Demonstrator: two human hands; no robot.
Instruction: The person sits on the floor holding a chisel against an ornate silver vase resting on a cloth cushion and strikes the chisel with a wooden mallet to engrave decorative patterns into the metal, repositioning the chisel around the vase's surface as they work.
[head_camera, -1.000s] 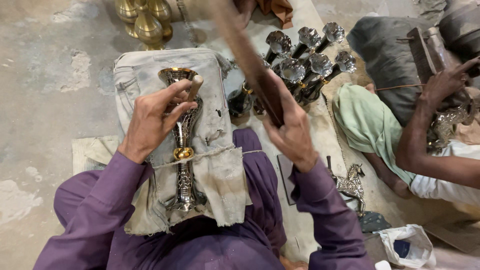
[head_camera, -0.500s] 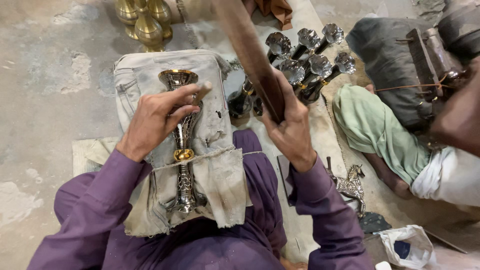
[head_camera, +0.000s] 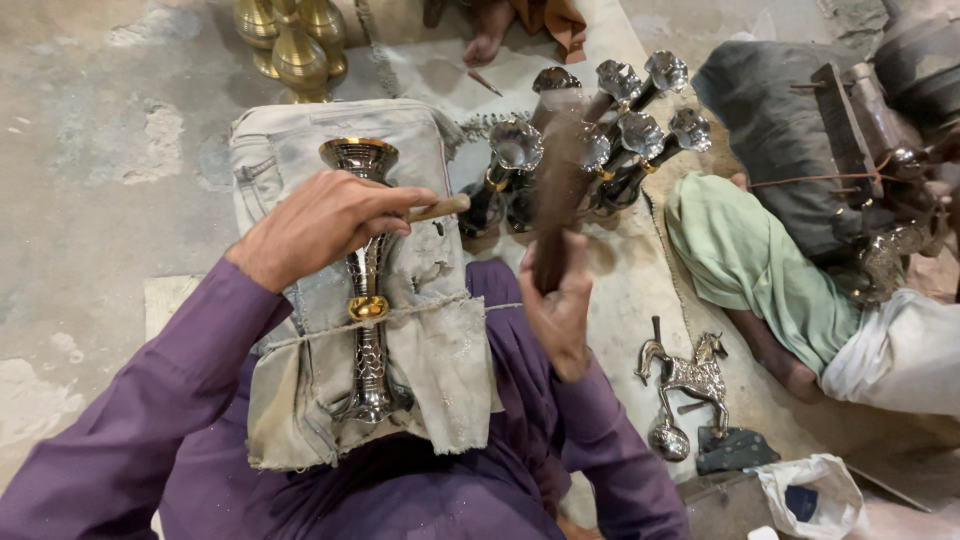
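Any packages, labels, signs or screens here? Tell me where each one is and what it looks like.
Plastic bag: bottom right on the floor, crumpled, whitish translucent, something dark blue inside.
No labels, signs or screens show.
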